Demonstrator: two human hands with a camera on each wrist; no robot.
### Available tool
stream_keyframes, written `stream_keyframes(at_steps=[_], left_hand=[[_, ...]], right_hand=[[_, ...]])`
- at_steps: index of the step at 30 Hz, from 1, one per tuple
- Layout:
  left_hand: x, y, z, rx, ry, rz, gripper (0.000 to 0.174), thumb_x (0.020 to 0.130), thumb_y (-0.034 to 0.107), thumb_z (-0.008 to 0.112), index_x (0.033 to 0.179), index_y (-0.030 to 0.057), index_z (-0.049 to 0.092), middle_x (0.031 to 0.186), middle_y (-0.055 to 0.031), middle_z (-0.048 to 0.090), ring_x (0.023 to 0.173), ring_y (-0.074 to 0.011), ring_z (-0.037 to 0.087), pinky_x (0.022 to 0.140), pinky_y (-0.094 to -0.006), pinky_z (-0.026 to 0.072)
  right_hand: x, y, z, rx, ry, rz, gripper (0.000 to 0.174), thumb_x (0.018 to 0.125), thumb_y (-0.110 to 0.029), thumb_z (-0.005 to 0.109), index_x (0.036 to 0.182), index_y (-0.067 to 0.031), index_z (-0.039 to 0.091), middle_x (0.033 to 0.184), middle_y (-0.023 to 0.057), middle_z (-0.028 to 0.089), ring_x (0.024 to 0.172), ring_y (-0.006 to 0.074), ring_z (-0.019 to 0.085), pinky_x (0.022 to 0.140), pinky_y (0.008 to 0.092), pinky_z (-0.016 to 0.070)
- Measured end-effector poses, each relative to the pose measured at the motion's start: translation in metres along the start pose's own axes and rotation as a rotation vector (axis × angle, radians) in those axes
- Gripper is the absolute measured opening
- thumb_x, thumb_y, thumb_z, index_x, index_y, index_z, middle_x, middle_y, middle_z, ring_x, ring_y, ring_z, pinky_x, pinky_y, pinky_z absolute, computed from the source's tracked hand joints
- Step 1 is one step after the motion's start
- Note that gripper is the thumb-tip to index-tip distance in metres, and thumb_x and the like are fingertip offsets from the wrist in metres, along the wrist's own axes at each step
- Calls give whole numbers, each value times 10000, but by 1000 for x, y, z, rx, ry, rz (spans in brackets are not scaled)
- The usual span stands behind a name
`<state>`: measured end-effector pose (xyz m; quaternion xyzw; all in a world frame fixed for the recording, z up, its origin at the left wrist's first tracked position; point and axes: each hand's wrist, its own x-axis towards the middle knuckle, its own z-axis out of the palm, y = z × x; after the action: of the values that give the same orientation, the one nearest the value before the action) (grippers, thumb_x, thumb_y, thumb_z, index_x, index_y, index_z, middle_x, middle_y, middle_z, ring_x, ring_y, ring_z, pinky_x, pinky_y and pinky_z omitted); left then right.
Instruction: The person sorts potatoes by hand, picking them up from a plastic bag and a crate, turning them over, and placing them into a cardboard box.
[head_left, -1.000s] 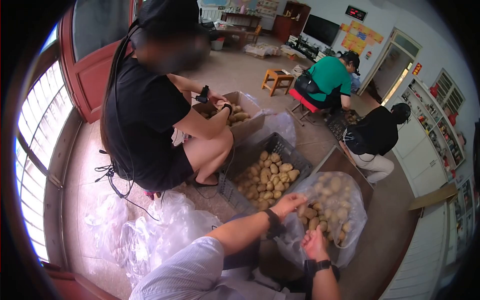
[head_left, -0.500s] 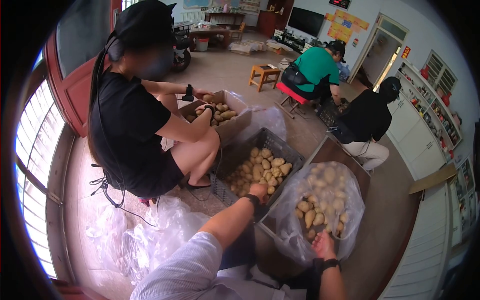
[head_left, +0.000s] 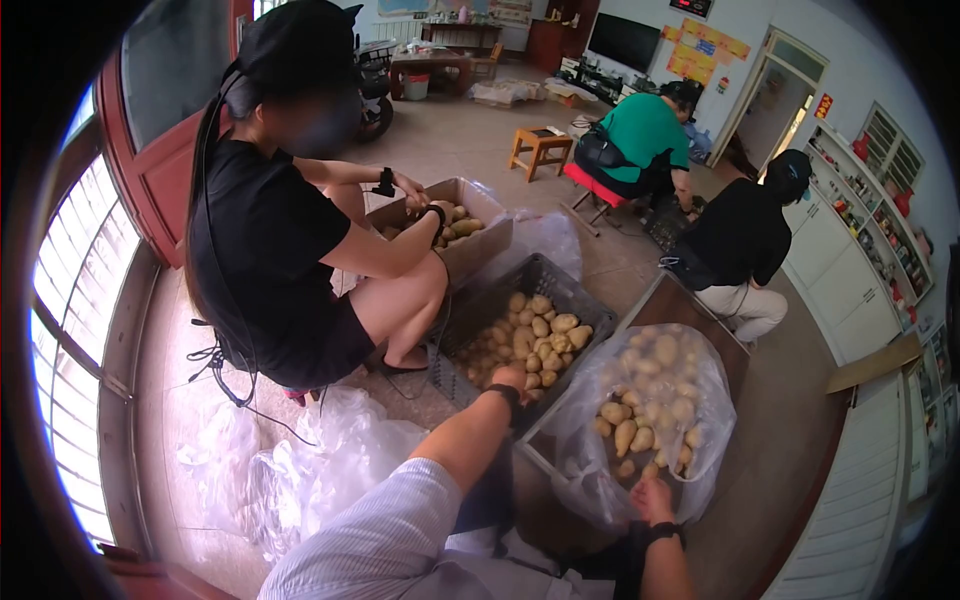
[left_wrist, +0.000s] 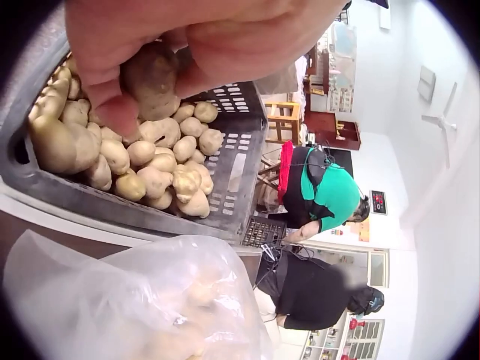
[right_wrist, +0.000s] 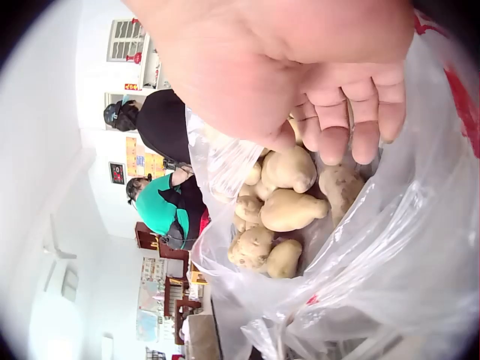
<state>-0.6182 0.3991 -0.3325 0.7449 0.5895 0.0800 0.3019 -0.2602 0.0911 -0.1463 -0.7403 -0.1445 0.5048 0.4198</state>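
My left hand (head_left: 510, 378) is over the near side of a dark plastic crate (head_left: 590, 305) of potatoes. In the left wrist view, the thumb and fingers grip a brownish potato (left_wrist: 152, 79) just above the pale potatoes (left_wrist: 161, 154) in the crate. At the near edge of a clear plastic bag (head_left: 580, 485) is my right hand (head_left: 652, 497). Seen in the right wrist view, its palm faces the camera and its fingers (right_wrist: 365, 139) are loosely bent, with nothing between them. Several potatoes (right_wrist: 292, 210) lie in the bag's mouth, beside the fingertips.
A person in black (head_left: 270, 240) squats at the left, hands in a cardboard box (head_left: 485, 240) of potatoes. Crumpled plastic bags (head_left: 320, 470) lie on the floor. Two more people work farther back, near a wooden stool (head_left: 540, 150).
My left hand has moved from the bag's mouth leftward to the crate and now grips a potato there. The right hand stays at the bag's near edge.
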Motion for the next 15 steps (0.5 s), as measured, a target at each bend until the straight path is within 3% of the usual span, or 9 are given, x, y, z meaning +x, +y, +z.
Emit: stream_keyframes(at_steps=[3, 6, 7, 9, 10, 11, 13, 14, 15], left_hand=[[-76, 45, -89, 152, -79, -44, 275, 818, 317, 716, 991, 106, 745, 989, -117, 726, 963, -299, 692, 834, -366, 540], [-55, 30, -58, -117, 128, -171, 319, 738, 360, 782, 953, 125, 764, 1015, -103, 726, 972, -300, 691, 835, -373, 540], [-68, 43, -73, -121, 133, -176, 319, 738, 360, 782, 953, 125, 764, 1015, -103, 726, 972, -300, 691, 835, -373, 540], [-113, 83, -123, 212, -4, 1, 283, 746, 328, 766, 928, 112, 765, 1012, -114, 726, 988, -306, 689, 843, -379, 544], [-110, 85, -121, 240, -19, 9, 250, 751, 286, 753, 918, 100, 761, 1014, -122, 725, 993, -302, 689, 851, -385, 544], [-82, 79, -79, 230, -12, -1, 250, 751, 286, 753, 918, 100, 761, 1014, -122, 725, 993, -302, 689, 851, -385, 544], [-28, 42, -21, -861, 225, -324, 175, 839, 219, 719, 847, 45, 735, 852, -131, 716, 834, -287, 702, 729, -375, 541], [-42, 64, -40, -993, 269, -479, 91, 827, 110, 686, 851, 27, 717, 872, -122, 726, 796, -270, 711, 657, -354, 535], [-64, 77, -65, -992, 267, -476, 91, 827, 110, 686, 851, 27, 717, 872, -122, 726, 796, -270, 711, 657, -354, 535]], right_hand=[[9, 10, -5, -145, 66, -93, 162, 889, -185, 604, 991, -60, 615, 767, 53, 641, 645, 175, 631, 558, 322, 516], [22, 22, -12, -263, 37, -169, 134, 898, -171, 595, 868, -43, 620, 685, 50, 587, 583, 173, 584, 510, 298, 455], [21, 24, -11, -294, 58, -217, 127, 879, -146, 593, 822, -35, 619, 665, 47, 578, 567, 163, 566, 499, 295, 429], [13, 23, -3, -332, 72, -268, 129, 861, -121, 590, 775, -28, 617, 646, 43, 569, 550, 153, 548, 488, 292, 403], [4, 19, 0, -401, 79, -283, 117, 839, -103, 587, 756, -27, 618, 637, 36, 562, 543, 146, 534, 488, 292, 396], [-2, 13, 3, -469, 86, -299, 107, 818, -85, 584, 736, -26, 618, 629, 29, 556, 536, 139, 520, 489, 293, 389], [-10, 6, 10, -460, 70, -289, 114, 810, -86, 587, 721, -21, 620, 626, 25, 557, 534, 138, 514, 491, 297, 386], [-11, 5, 10, -437, 64, -271, 122, 801, -87, 590, 707, -17, 623, 624, 22, 557, 532, 137, 508, 492, 302, 383], [-9, 6, 8, -435, 67, -270, 122, 801, -87, 590, 707, -17, 623, 624, 22, 557, 532, 137, 508, 492, 302, 383]])
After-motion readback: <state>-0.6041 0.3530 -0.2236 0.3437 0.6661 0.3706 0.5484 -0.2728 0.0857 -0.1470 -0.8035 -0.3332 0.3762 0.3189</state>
